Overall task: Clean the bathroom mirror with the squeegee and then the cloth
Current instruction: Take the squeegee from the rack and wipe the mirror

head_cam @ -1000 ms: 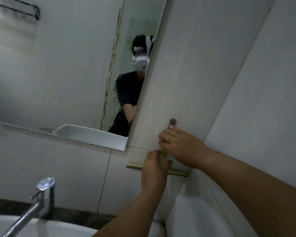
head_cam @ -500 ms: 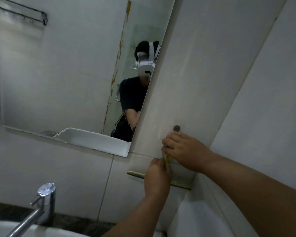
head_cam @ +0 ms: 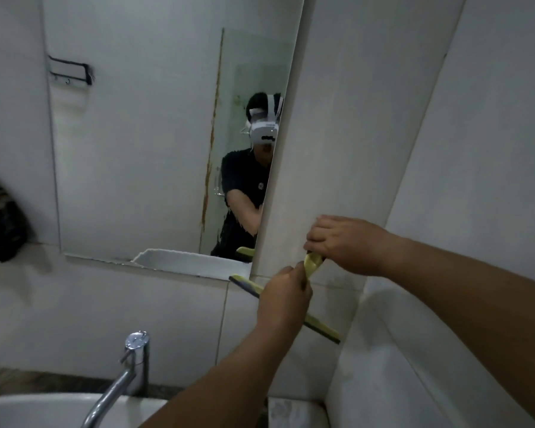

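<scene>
1. a head-worn camera looks up at a white tiled bathroom wall; both bare forearms reach in from the lower right toward the wall beside the mirror (head_cam: 136, 149).
2. the squeegee (head_cam: 314, 262) is yellow-green with a dark rubber blade; its handle points up at the wall and its blade slants down to the right, just below the mirror's lower right corner.
3. the right hand (head_cam: 343, 242) is above, its grip curled over the top end of the handle, against the tile; this likely steadies or frees the tool where it hangs, though no hook shows.
4. the left hand (head_cam: 283, 293) is below, its grip pinching the lower handle near the blade, probably to take the weight and aim the blade.
5. the mirror is to the left of the hands; it reflects the person in a dark shirt with a white headset, and a rusty streak runs down it; its bottom edge looks chipped.
6. a chrome tap (head_cam: 127, 366) and a white basin (head_cam: 44, 409) lie at the lower left; a dark mottled shape (head_cam: 0, 220) at the left edge could be the cloth, but i cannot tell.
7. judging by this, wiping has not begun.
</scene>
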